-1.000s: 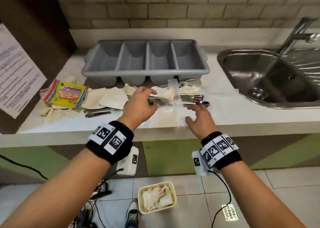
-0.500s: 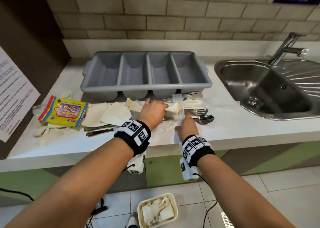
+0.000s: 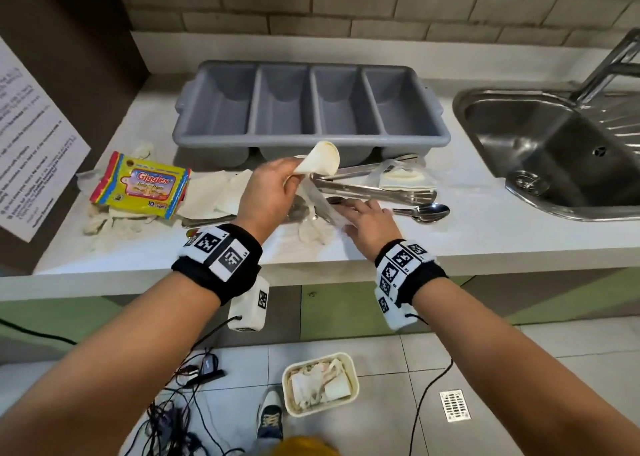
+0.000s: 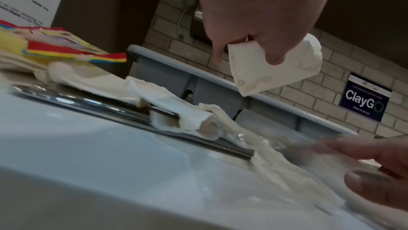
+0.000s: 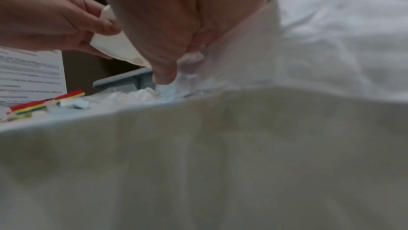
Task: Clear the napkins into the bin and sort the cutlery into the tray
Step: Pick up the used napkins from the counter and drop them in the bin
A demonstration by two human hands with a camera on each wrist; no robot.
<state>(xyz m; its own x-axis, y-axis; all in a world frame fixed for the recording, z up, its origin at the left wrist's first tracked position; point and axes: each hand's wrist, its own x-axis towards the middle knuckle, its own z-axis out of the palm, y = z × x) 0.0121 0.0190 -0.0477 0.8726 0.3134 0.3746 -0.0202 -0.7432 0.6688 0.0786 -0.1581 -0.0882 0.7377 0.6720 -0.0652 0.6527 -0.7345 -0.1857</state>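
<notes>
My left hand (image 3: pixel 273 192) grips a rolled white napkin (image 3: pixel 320 159) and holds it above the counter, just in front of the grey four-compartment tray (image 3: pixel 311 140). The left wrist view shows my fingers curled round this napkin (image 4: pixel 271 66). My right hand (image 3: pixel 367 223) lies low on the counter and pinches a thin white napkin sheet (image 3: pixel 325 209) that stretches toward the left hand. Knives and forks (image 3: pixel 374 189) lie behind both hands, with spoons (image 3: pixel 429 210) to the right. The bin (image 3: pixel 354 379) stands on the floor below, holding napkins.
A yellow Giggles packet (image 3: pixel 142 185) lies on crumpled napkins at the left. More napkins (image 3: pixel 214 192) and cutlery (image 3: pixel 207 220) lie beside it. A folded napkin (image 3: pixel 401 180) rests on the forks. A steel sink (image 3: pixel 554 150) is at the right. Cables run across the floor.
My left hand has lifted the rolled napkin off the cutlery pile. My right hand has drawn back toward the counter's front edge, pulling the thin sheet with it.
</notes>
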